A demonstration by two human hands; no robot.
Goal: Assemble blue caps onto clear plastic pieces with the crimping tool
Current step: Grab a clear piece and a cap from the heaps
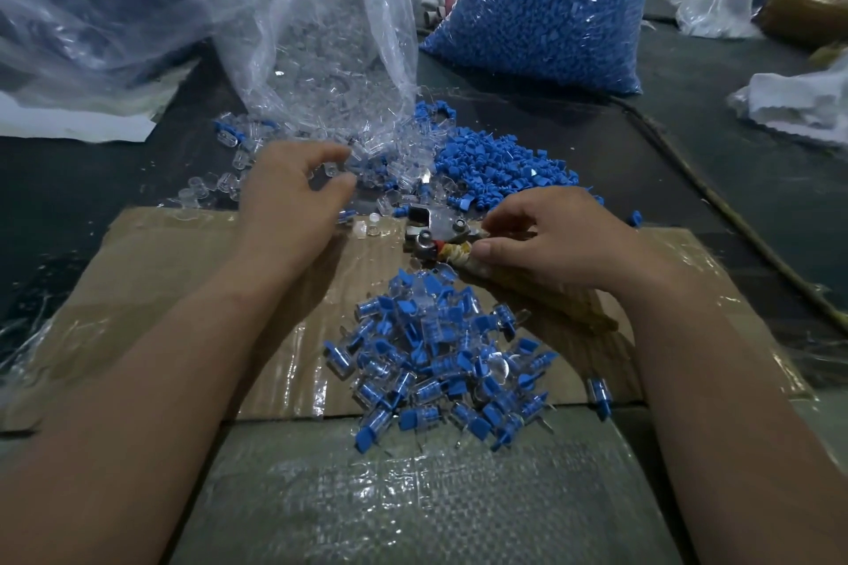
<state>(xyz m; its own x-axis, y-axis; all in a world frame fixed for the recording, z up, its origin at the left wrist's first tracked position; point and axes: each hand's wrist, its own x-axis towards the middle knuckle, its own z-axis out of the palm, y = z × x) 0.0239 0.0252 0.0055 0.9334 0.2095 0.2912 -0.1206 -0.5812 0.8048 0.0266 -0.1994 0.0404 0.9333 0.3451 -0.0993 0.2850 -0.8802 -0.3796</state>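
Two bare forearms reach in over a taped sheet of cardboard [151,284] that lies on the dark desk [757,179]. The cardboard serves as the landmark here. Its near edge meets a woven plastic sheet [413,491], and its far edge runs beneath both hands. Bare cardboard lies open on the left side, under the left forearm. A heap of assembled pieces [440,358] fills the middle near its near edge, between the two forearms.

The left hand [293,197] hovers at the cardboard's far edge, palm down, fingers curled and thumb drawn toward them over loose clear plastic pieces [220,188]; whether it pinches one I cannot tell. The right hand [550,243] rests on the cardboard's far right part, fingers wrapped around the taped handles of the crimping tool [440,234], whose metal head points left, toward the left hand.

Beyond the cardboard's far edge lie loose blue caps [500,170], an open clear bag [321,41] spilling clear pieces, and a full bag of blue caps [550,9] farther back.
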